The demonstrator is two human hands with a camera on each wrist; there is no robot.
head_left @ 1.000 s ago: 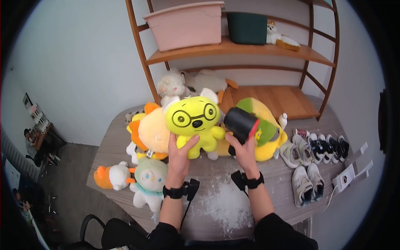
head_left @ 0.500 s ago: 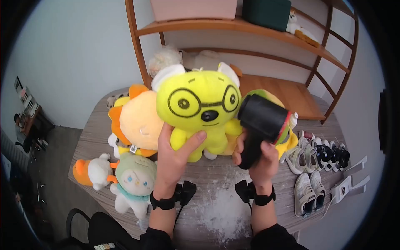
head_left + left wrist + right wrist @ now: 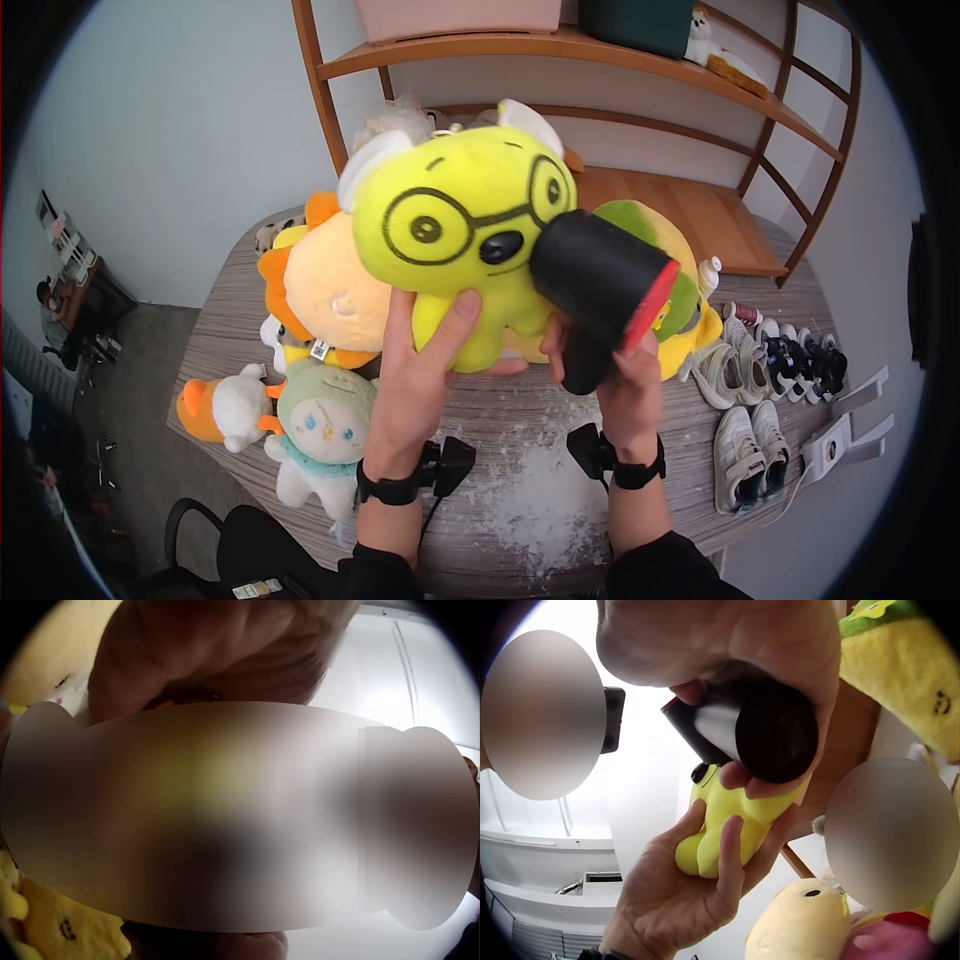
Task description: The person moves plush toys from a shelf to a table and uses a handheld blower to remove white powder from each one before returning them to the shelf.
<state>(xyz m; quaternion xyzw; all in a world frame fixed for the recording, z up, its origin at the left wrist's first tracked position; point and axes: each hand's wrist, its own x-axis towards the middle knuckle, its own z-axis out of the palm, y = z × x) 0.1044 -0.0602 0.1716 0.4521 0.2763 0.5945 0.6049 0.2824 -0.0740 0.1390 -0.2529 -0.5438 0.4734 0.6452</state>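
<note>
A bright yellow plush bear (image 3: 400,190) with white ears and printed glasses is held up over the table, head tilted. My left hand (image 3: 412,380) grips its lower body, thumb across the front. A black hair dryer (image 3: 595,270) with a red end is in my right hand (image 3: 632,395), fingers wrapped around the handle. Its dark front end overlaps the bear's cheek in the head view. From the right wrist, the handle's round base (image 3: 776,735) shows below the palm, with the bear's yellow legs (image 3: 705,855) between the left fingers behind. The left wrist view is mostly blurred.
White powder (image 3: 545,500) lies scattered on the wooden table (image 3: 450,420). Plush toys, including a green-hooded one (image 3: 322,425) and a peach one (image 3: 335,290), crowd the left. Several shoes (image 3: 740,460) line the right. A wooden shelf (image 3: 660,215) stands behind.
The bear and dryer first came nearer to the head camera. The bear then tilted, and the dryer moved left over its cheek. Both hands keep their hold.
</note>
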